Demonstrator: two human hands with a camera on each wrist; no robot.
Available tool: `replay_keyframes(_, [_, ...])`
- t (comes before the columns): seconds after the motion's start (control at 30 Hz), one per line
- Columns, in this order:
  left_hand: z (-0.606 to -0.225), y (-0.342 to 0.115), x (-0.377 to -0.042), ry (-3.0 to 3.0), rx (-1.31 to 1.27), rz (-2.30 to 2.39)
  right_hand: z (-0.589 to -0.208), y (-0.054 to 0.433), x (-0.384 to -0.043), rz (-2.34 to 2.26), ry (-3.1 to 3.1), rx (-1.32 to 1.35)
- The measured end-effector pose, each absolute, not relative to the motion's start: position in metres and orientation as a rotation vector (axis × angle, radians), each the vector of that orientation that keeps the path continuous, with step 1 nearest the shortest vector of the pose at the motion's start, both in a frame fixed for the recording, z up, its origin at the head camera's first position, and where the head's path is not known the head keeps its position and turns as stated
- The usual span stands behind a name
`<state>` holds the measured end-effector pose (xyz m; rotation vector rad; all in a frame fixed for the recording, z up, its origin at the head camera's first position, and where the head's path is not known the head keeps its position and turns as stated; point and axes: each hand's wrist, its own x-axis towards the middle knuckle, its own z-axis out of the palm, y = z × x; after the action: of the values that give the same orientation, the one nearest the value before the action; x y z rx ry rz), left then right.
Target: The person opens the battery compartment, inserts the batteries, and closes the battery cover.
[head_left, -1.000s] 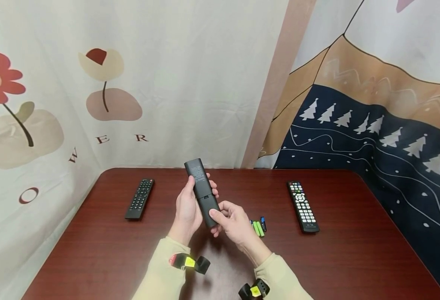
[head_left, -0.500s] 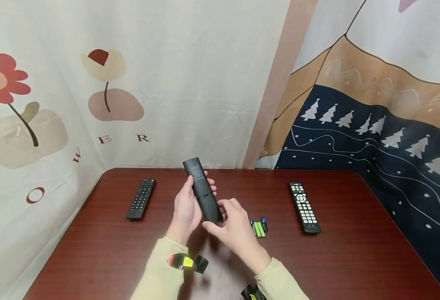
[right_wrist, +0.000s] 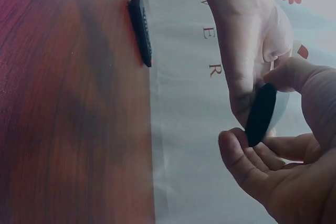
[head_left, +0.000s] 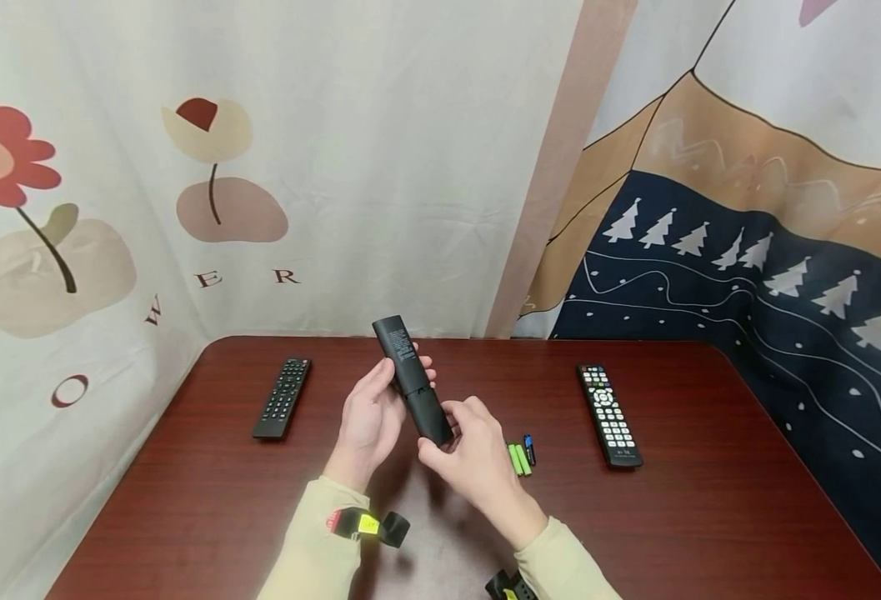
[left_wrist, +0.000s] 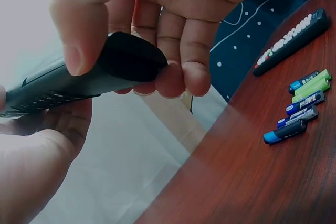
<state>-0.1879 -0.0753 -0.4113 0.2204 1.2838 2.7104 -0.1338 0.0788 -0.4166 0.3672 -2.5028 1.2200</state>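
Black plastic makes up the remote (head_left: 413, 379) that both hands hold, raised above the reddish-brown table (head_left: 207, 500), its back facing upward. Fine pale print covers the far part of that back, and a seam crosses it nearer the person. The left hand (head_left: 368, 412) grips the remote along its length, thumb on the left edge, fingertips showing past the right edge. The right hand (head_left: 481, 458) pinches the remote's near end; the right wrist view shows that end between thumb and fingers.

Right of the remote, partly hidden by the right hand in the head view, small batteries lie close together on the table: two green batteries (head_left: 523, 461) side by side, and several dark batteries (left_wrist: 305, 103) marked with blue, which the left wrist view shows more fully. Farther right of the remote lies a white-buttoned control (head_left: 608, 417), face up. Left of the remote, well apart from it, lies a dark-buttoned control (head_left: 282, 400), also face up.

Behind the remote hangs a pale curtain (head_left: 380, 167) printed with flowers and letters; behind it to the right, a navy cloth area (head_left: 620, 267) carries white trees. Nearer the person than the remote are cream sleeves (head_left: 312, 533), with a dark camera strapped at each wrist.
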Motion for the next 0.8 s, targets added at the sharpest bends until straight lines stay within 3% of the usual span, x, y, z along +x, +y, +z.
replay_keyframes(0.8, [-0.4144,-0.0809,-0.1881,1.418,0.141,2.681,-0.4148,0.0822,-0.1301,1.31,-2.502,0.409])
